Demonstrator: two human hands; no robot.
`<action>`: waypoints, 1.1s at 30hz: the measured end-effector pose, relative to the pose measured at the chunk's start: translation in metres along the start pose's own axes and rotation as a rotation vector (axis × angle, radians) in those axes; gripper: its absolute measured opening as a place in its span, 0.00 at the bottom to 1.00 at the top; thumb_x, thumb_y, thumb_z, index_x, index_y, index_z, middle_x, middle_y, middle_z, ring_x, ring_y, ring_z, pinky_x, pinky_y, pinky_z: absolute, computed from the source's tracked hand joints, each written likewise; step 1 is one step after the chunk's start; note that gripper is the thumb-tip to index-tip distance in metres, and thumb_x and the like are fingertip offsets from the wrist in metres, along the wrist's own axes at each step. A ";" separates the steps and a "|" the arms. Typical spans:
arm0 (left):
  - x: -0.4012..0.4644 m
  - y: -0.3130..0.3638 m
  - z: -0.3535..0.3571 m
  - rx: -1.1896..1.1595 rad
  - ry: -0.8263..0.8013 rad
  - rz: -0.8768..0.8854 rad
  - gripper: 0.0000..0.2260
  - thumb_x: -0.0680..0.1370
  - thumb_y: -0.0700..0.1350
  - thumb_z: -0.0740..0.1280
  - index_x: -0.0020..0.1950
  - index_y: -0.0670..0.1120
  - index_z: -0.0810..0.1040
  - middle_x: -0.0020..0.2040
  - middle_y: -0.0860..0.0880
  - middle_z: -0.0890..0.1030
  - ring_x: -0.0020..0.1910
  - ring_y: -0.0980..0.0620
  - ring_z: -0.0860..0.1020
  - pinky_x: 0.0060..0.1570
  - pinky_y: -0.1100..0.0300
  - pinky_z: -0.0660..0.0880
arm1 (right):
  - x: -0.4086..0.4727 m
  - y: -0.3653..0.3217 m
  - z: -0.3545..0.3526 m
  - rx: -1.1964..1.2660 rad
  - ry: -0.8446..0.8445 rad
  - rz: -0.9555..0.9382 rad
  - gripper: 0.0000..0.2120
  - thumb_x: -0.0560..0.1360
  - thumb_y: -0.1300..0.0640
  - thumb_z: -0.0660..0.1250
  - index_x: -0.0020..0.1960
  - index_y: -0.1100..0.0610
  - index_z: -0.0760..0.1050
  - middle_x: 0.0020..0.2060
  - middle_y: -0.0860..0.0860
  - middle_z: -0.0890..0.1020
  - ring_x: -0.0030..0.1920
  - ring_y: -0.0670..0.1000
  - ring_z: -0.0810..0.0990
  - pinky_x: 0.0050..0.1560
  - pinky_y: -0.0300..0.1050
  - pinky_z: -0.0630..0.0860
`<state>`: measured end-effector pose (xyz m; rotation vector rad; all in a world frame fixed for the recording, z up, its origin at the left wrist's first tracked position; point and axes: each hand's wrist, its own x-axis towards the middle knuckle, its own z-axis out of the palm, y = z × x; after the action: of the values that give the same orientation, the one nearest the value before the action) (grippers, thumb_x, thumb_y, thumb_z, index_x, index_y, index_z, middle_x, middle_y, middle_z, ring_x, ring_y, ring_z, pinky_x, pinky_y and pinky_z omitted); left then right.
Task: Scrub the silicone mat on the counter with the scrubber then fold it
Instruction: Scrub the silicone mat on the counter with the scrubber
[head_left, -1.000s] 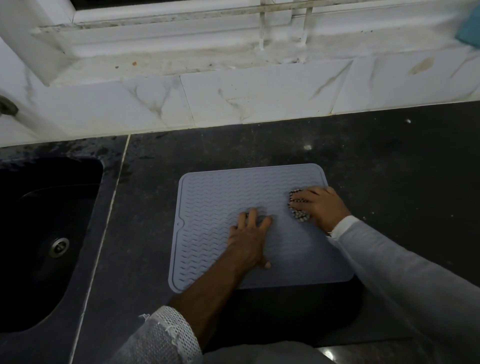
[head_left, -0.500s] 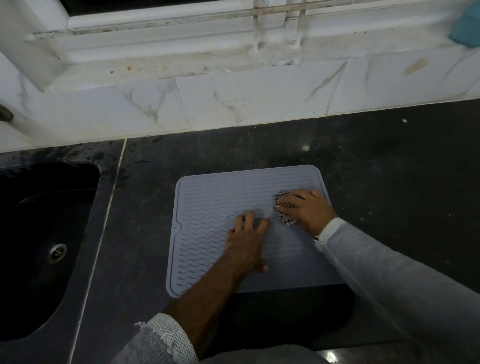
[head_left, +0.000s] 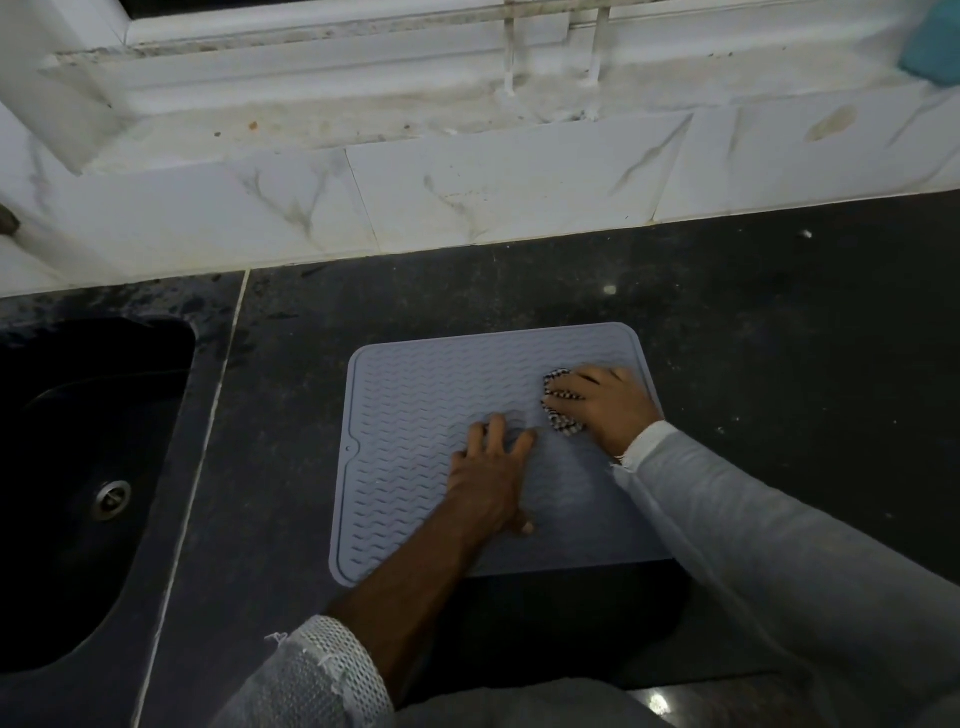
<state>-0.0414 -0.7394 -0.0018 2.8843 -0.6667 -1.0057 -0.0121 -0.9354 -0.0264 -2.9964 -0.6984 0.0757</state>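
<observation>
A grey silicone mat (head_left: 415, 415) with a wavy ribbed surface lies flat on the dark counter (head_left: 779, 338). My left hand (head_left: 488, 478) presses flat on the mat's middle, fingers spread and straight. My right hand (head_left: 608, 402) grips a black-and-white mesh scrubber (head_left: 558, 410) against the mat near its right edge. Most of the scrubber is hidden under my fingers.
A black sink (head_left: 78, 467) with a metal drain (head_left: 111, 498) sits to the left, past a counter seam. White marble-look tiles (head_left: 467, 202) and a window sill run along the back. A teal object (head_left: 932, 47) rests on the sill at far right.
My right hand with the scrubber slid left across the mat, then back to the right. My left hand stays pressed on the mat.
</observation>
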 end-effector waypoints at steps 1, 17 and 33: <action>0.000 -0.001 0.001 -0.008 0.002 0.003 0.52 0.68 0.55 0.76 0.78 0.53 0.43 0.78 0.42 0.39 0.76 0.37 0.42 0.72 0.37 0.53 | -0.008 0.009 0.000 0.016 0.040 0.013 0.23 0.64 0.60 0.76 0.58 0.51 0.79 0.61 0.52 0.78 0.61 0.60 0.75 0.58 0.59 0.69; 0.002 -0.002 0.005 -0.004 0.039 0.008 0.51 0.66 0.56 0.77 0.78 0.53 0.45 0.78 0.42 0.41 0.76 0.37 0.43 0.71 0.36 0.55 | 0.008 -0.004 0.001 -0.041 -0.094 0.080 0.24 0.72 0.48 0.68 0.67 0.45 0.69 0.71 0.47 0.66 0.71 0.54 0.60 0.69 0.55 0.56; -0.001 -0.002 0.003 -0.002 0.026 0.017 0.52 0.67 0.56 0.77 0.78 0.53 0.44 0.78 0.42 0.40 0.76 0.37 0.43 0.71 0.36 0.54 | 0.005 -0.017 0.001 -0.066 -0.075 0.013 0.22 0.70 0.52 0.71 0.63 0.47 0.74 0.68 0.49 0.71 0.68 0.57 0.65 0.67 0.58 0.60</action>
<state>-0.0426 -0.7369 -0.0039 2.8794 -0.6865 -0.9647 -0.0152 -0.9182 -0.0261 -3.0756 -0.7013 0.1696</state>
